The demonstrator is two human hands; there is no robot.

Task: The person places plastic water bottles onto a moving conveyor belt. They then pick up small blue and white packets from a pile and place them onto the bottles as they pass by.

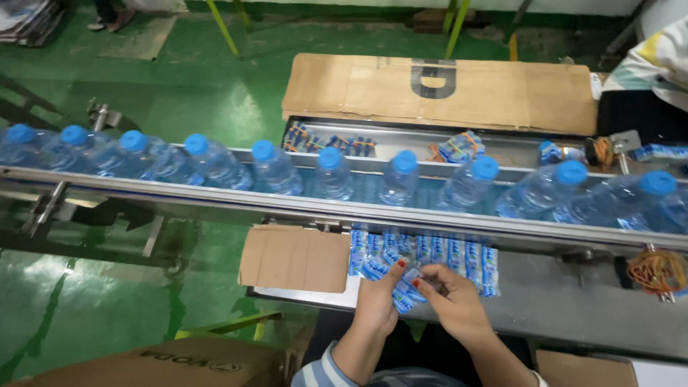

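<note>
My left hand (376, 301) and my right hand (455, 304) meet over the near metal shelf (573, 301) and pinch a small blue-and-white label sleeve (407, 288) between their fingertips. Just beyond them a row of flat label sleeves (430, 252) lies fanned out on the shelf. Above that, a conveyor (287, 204) carries a line of clear water bottles with blue caps (331, 175) across the whole view.
A cardboard piece (294, 258) lies left of the labels. Rubber bands (656, 271) hang at the right. Bundled labels (459, 147) sit in a tray behind the conveyor, beside a flattened carton (358, 89). Another person's sleeve (656, 61) shows top right. A brown box (165, 365) stands below left.
</note>
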